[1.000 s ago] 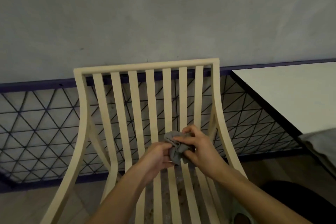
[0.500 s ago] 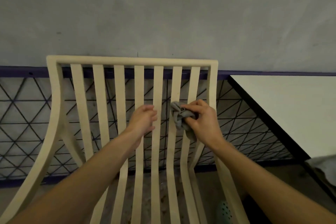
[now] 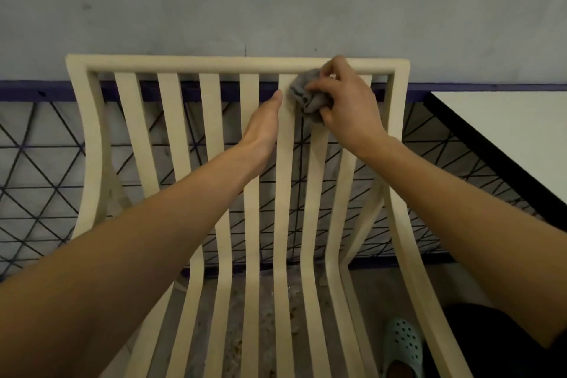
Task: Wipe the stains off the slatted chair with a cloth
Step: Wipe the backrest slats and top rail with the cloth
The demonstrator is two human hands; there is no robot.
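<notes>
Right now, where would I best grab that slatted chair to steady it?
I'd take the top rail on its bare left stretch, from above: a straight bar with open gaps beneath for fingers, and the right hand holds the grey cloth at its other end.

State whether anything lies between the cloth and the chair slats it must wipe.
Nothing visible does. The right hand holds the grey cloth directly against a slat under the top rail; the left hand rests beside it.

Bare forearms (image 3: 153, 239), dark trousers (image 3: 478, 344), pale-green perforated clog (image 3: 402, 344).
</notes>
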